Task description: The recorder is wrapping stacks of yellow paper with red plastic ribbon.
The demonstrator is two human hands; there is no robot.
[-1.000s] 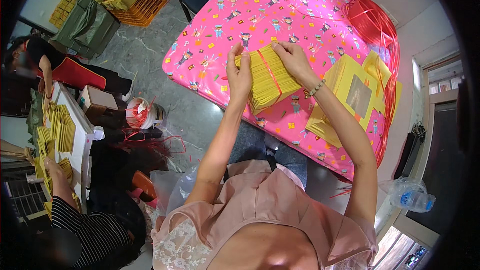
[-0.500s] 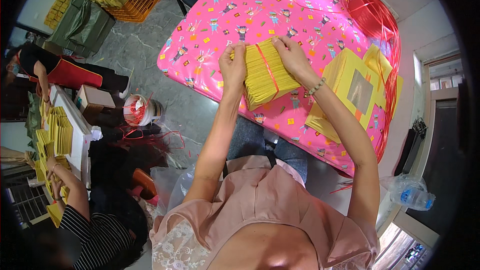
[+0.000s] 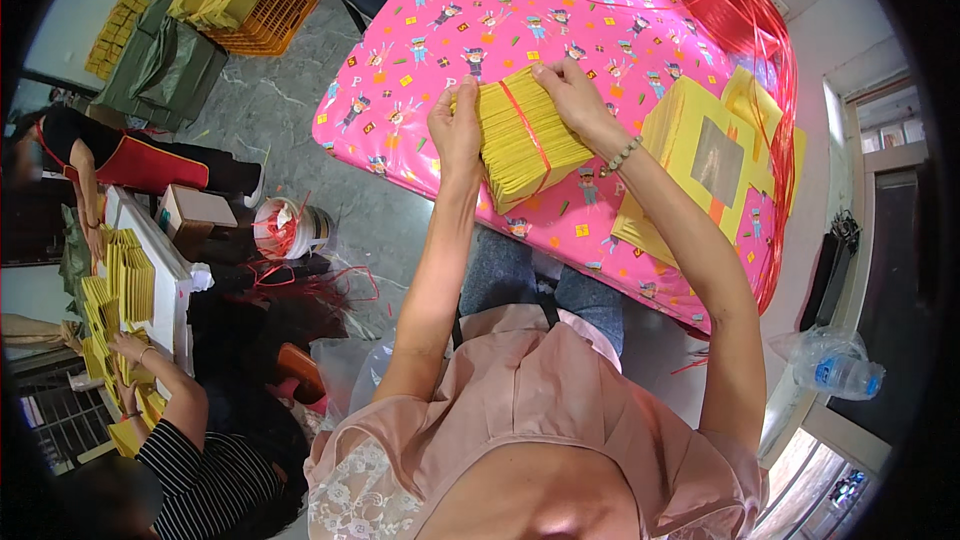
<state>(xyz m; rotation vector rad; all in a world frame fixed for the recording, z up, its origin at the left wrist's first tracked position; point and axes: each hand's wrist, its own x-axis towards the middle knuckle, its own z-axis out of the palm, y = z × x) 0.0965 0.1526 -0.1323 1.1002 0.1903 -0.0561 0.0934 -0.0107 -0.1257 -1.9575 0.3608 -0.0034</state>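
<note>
A thick bundle of yellow folded paper sheets [image 3: 515, 143] stands at the near edge of the pink table, with a red plastic strap running round its middle. My left hand [image 3: 457, 130] is closed on its far left corner, thumb against the sheets. My right hand [image 3: 580, 105], below a beaded bracelet, pinches the far right corner. The bundle's underside is hidden. To the right of my right forearm lies a stack of yellow paper packs [image 3: 680, 155], with a grey rectangle on top and an orange-red strap.
The pink patterned tablecloth [image 3: 400, 90] covers the table. A roll of red plastic strapping [image 3: 725, 15] trails strands down the right edge. At left, two people work at a white table [image 3: 172, 285] with yellow packs. A bucket [image 3: 290, 228] holds red scraps; a plastic bottle [image 3: 845, 375] is at right.
The whole view has shifted slightly. Both hands keep their hold on the bundle's far corners, and the bundle sits almost as before. At left, a co-worker's hand in striped sleeves has moved among yellow packs.
</note>
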